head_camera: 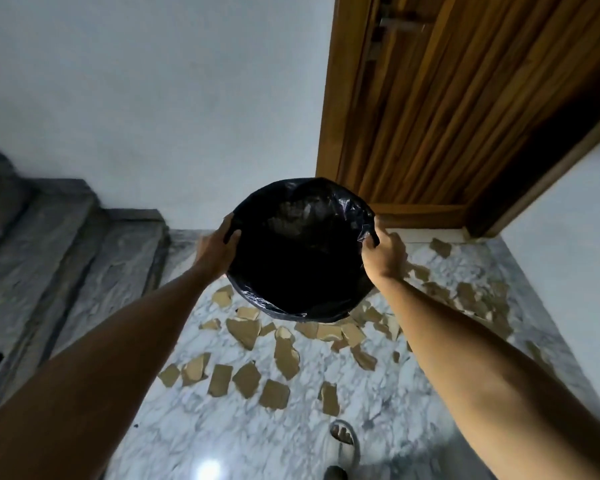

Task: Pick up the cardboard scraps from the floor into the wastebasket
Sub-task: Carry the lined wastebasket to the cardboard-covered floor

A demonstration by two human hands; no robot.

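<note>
Overhead view: both bare arms reach forward and hold one thing between them, above a littered floor.
Wastebasket: a round bin lined with a black plastic bag, held up off the floor, its mouth turned toward the camera; the inside is too dark to tell what lies in it.
Left hand: grips the wastebasket's left rim, thumb hooked over the liner's edge, the other fingers curled behind the rim and out of sight.
Right hand: grips the wastebasket's right rim, fingers closed on a fold of the black liner, knuckles toward the camera.
Cardboard scraps: many torn tan pieces lie flat on the floor, below the wastebasket and to its right, some overlapping, some apart; a loose row lies nearest the camera, and a few lie beside the door's threshold.
Floor: white marble with grey veins, shiny, with a bright spot of reflected light near the bottom edge.
Foot: in a pale sandal, on the floor below the wastebasket, just past the nearest scraps.
Wooden door: brown, with vertical grain, behind the wastebasket and to its right, set in a wooden frame.
Stone steps: grey, left of the wastebasket, against the white wall.
</note>
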